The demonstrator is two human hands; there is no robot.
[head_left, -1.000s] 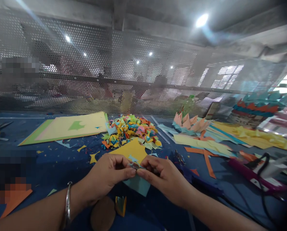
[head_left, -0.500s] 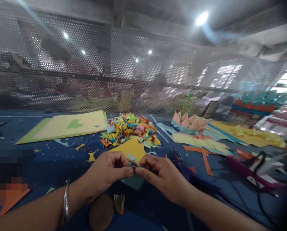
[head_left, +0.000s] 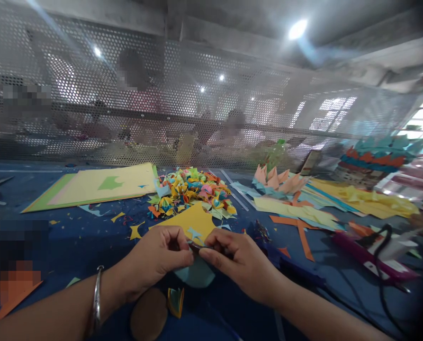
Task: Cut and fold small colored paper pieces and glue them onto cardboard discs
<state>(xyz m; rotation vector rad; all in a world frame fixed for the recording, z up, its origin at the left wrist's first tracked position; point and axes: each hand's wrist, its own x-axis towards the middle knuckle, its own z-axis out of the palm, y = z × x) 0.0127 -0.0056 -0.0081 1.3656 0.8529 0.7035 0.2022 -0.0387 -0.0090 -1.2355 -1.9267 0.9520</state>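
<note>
Left hand (head_left: 161, 253), right hand (head_left: 236, 253): both pinched on blue paper (head_left: 196, 275), exact grip partly hidden. Paper between hands, about equally near each; held edge runs side to side, rest hangs toward near edge of bench (head_left: 90, 244). Just beyond hands: yellow sheet (head_left: 199, 217), then scrap pile (head_left: 197, 189) toward far edge. Brown disc (head_left: 149, 313) at near edge, nearer left hand.
</note>
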